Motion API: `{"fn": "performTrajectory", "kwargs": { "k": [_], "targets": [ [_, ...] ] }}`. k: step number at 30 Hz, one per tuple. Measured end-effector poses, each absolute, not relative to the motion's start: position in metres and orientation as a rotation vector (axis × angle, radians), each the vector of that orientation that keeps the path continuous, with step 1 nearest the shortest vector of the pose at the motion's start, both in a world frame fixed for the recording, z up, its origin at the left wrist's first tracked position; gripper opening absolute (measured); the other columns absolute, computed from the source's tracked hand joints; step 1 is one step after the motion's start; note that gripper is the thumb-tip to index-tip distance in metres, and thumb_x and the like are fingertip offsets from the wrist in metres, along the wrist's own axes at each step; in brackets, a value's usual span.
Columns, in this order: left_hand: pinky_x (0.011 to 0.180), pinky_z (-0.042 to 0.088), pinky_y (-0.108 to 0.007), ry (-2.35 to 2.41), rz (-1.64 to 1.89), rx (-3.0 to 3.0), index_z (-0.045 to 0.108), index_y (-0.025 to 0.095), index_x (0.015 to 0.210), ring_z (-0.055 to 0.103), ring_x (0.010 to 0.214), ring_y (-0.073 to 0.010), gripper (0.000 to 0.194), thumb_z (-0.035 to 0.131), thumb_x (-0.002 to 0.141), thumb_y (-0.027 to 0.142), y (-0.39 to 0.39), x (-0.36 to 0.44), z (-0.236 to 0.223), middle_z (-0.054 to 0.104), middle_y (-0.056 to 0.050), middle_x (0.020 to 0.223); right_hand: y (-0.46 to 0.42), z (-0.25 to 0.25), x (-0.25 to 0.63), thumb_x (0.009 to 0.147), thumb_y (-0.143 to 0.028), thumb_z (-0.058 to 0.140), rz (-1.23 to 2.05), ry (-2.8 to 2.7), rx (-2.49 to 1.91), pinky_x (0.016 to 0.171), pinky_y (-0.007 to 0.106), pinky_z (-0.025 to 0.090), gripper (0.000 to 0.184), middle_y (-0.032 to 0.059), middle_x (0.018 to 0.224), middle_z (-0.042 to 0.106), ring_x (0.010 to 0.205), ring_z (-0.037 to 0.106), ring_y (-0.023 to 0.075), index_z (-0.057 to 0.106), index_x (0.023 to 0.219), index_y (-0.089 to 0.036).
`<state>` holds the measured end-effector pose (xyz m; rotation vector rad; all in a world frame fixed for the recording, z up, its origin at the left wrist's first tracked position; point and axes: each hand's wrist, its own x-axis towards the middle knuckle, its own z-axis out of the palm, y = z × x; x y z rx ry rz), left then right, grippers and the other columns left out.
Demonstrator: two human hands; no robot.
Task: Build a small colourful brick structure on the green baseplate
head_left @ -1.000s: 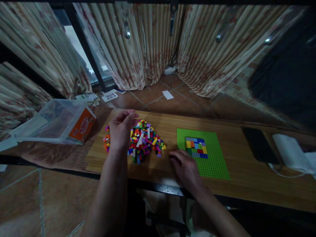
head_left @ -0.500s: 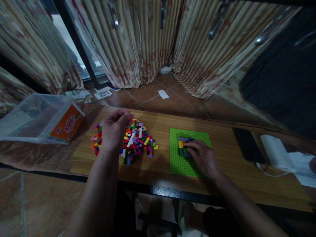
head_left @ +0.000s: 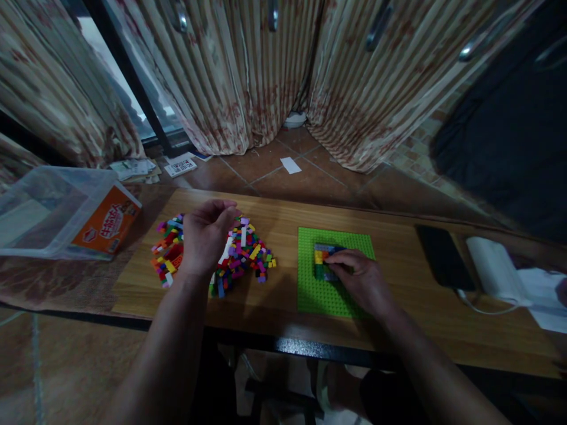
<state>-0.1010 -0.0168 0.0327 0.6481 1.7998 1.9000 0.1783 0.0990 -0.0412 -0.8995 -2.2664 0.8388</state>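
Note:
A heap of small coloured bricks (head_left: pixel 241 254) lies on the wooden board (head_left: pixel 283 218). My left hand (head_left: pixel 204 236) hovers over the heap's left side, fingers curled loosely; whether it holds anything is hidden. To the right lies a green baseplate (head_left: pixel 310 295) with a small patch of bricks (head_left: pixel 321 255) pressed onto it. My right hand (head_left: pixel 361 280) rests on the baseplate, fingertips pinched down on that patch and covering most of it.
A clear plastic tub with an orange label (head_left: pixel 66 212) lies on its side at the left. A black phone (head_left: pixel 438 255) and a white device with a cable (head_left: pixel 494 268) sit at the right. Curtains hang behind the tiled floor.
My right hand moved from the board beside the heap onto the green baseplate and settled on the built patch. My left hand stayed over the heap.

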Motion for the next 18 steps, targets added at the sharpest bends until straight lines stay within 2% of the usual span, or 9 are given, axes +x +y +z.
{"fn": "performTrajectory", "kwargs": {
  "k": [14, 18],
  "targets": [
    [0.062, 0.052, -0.021, 1.834, 1.874, 0.691, 0.07, 0.014, 0.082, 0.065, 0.068, -0.0132, 0.02, 0.073, 0.067, 0.027, -0.0155, -0.0999, 0.0289, 0.07, -0.003, 0.078, 0.1035, -0.0445, 0.1749, 0.076, -0.03, 0.069, 0.991, -2.149, -1.127, 0.074, 0.036, 0.052, 0.007, 0.0029, 0.083, 0.073, 0.079, 0.067, 0.02, 0.074, 0.077, -0.025],
    [0.062, 0.052, -0.021, 1.856, 1.849, 0.693, 0.07, 0.015, 0.081, 0.063, 0.066, -0.0126, 0.017, 0.071, 0.067, 0.024, -0.0148, -0.0983, 0.0289, 0.07, -0.002, 0.076, 0.1034, -0.0422, 0.1766, 0.081, -0.028, 0.065, 0.901, -2.222, -1.076, 0.079, 0.038, 0.052, 0.01, 0.0031, 0.088, 0.073, 0.083, 0.067, 0.0203, 0.074, 0.085, -0.026]
  ]
}}
